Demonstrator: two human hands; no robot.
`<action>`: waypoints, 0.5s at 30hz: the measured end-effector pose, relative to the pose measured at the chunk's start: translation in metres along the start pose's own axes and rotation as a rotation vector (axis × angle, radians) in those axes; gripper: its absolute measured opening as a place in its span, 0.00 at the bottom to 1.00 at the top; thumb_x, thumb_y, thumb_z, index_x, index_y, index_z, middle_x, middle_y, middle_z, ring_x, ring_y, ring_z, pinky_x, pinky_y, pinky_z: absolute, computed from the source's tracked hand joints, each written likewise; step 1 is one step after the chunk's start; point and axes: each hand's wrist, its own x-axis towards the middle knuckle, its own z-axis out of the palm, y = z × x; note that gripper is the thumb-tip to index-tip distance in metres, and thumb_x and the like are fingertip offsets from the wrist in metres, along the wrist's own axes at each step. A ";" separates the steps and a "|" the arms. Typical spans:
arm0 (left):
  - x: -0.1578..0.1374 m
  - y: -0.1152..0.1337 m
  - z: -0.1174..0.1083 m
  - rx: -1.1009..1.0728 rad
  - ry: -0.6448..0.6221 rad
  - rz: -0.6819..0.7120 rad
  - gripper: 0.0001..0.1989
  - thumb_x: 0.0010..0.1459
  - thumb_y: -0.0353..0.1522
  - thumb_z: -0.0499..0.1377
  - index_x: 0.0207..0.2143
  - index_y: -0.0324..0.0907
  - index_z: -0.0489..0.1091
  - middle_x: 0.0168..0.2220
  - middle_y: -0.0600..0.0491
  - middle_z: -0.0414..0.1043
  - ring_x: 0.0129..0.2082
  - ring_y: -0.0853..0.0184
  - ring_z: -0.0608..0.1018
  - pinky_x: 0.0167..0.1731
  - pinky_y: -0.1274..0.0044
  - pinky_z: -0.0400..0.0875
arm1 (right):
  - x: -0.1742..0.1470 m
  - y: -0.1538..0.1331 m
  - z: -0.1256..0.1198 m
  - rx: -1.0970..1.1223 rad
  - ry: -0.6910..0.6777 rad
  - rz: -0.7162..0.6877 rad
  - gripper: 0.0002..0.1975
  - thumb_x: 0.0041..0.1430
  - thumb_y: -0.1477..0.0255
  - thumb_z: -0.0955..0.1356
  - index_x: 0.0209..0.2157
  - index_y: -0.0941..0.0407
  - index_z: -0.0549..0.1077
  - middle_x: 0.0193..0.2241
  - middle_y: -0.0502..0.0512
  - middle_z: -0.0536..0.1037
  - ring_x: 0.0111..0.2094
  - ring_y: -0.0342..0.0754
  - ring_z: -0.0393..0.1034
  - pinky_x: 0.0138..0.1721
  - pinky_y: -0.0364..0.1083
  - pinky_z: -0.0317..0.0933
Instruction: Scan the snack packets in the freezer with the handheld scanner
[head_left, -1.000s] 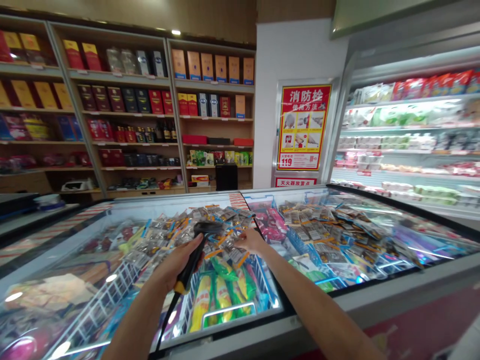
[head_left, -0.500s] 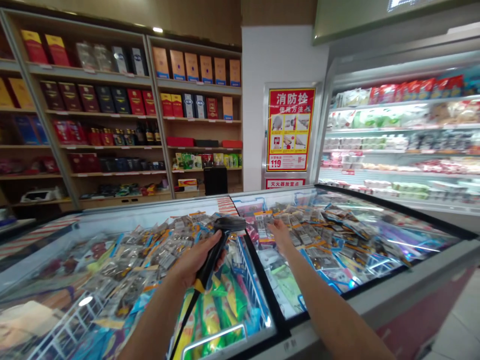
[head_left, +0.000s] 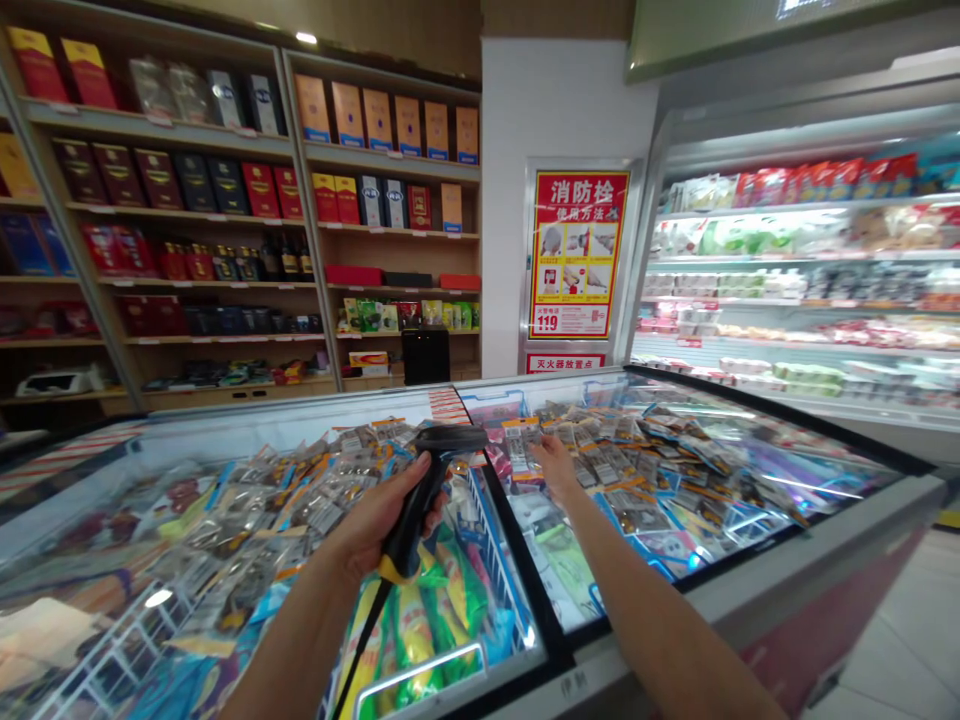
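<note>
My left hand is wrapped round the handle of a black and yellow barcode scanner. The scanner's head points right, toward a small packet with an orange edge and a printed barcode label. My right hand has its fingertips closed at the right side of that packet, over the right part of the chest freezer. Many similar packets lie spread to the left, and another heap of packets lies to the right. The scanner's cable runs down past my left forearm.
Green and yellow bags lie in a wire basket under the scanner. A black frame bar divides the freezer. Behind stand shelves of boxes, a red fire hydrant notice on the wall, and a lit refrigerated display.
The view has shifted slightly, and the shelves sit a little further left and higher. The scanner and my left hand appear slightly more to the left. Both hands keep their grip.
</note>
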 end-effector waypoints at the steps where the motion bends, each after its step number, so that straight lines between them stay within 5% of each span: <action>1: 0.001 0.000 0.000 0.007 0.011 -0.002 0.15 0.51 0.42 0.55 0.26 0.37 0.67 0.17 0.54 0.67 0.14 0.75 0.68 0.13 0.84 0.62 | 0.001 0.002 -0.001 0.002 0.007 0.002 0.15 0.33 0.64 0.68 0.26 0.55 0.66 0.24 0.49 0.74 0.29 0.47 0.68 0.30 0.45 0.59; 6: 0.007 -0.004 -0.006 0.083 0.028 0.006 0.18 0.50 0.43 0.55 0.22 0.36 0.67 0.18 0.51 0.70 0.15 0.75 0.69 0.14 0.84 0.63 | 0.012 0.013 -0.008 -0.252 0.117 -0.063 0.13 0.38 0.63 0.65 0.28 0.55 0.66 0.21 0.50 0.72 0.26 0.47 0.67 0.28 0.45 0.59; 10: 0.010 -0.007 -0.009 0.118 0.075 0.009 0.17 0.49 0.43 0.56 0.22 0.37 0.66 0.19 0.52 0.70 0.15 0.75 0.69 0.14 0.84 0.63 | 0.023 0.005 -0.022 -0.530 0.229 -0.092 0.18 0.42 0.70 0.61 0.39 0.56 0.67 0.19 0.48 0.70 0.25 0.48 0.67 0.27 0.46 0.60; 15: 0.009 -0.008 -0.011 0.137 0.119 0.000 0.16 0.47 0.44 0.57 0.25 0.38 0.67 0.18 0.54 0.69 0.14 0.75 0.68 0.13 0.84 0.62 | 0.040 -0.023 -0.049 -0.957 0.286 -0.156 0.19 0.47 0.76 0.58 0.43 0.60 0.68 0.32 0.57 0.74 0.36 0.50 0.69 0.38 0.47 0.60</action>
